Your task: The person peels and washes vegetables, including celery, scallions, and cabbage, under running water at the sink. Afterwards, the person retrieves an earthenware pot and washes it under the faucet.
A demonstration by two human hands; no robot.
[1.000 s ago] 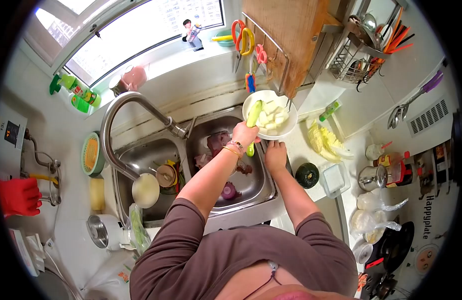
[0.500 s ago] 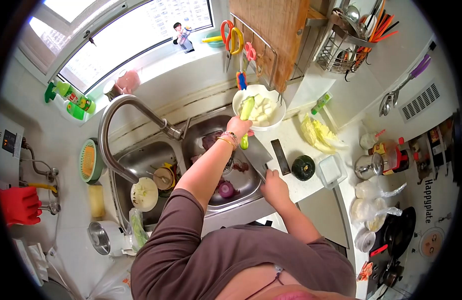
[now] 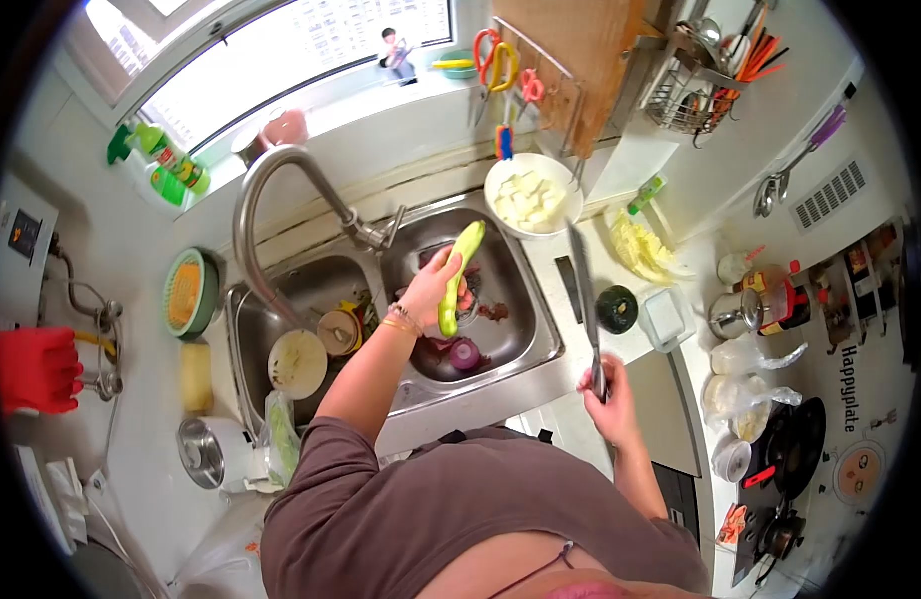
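Your left hand [image 3: 428, 295] grasps the green vegetable [image 3: 467, 255] over the sink [image 3: 515, 344], long axis pointing away; right of the sink, your right hand [image 3: 610, 399] clutches the knife [image 3: 585, 290].

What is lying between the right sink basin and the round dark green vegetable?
In the head view, a narrow dark strip lies on the counter between basin and vegetable; the knife in the right hand also crosses this stretch.
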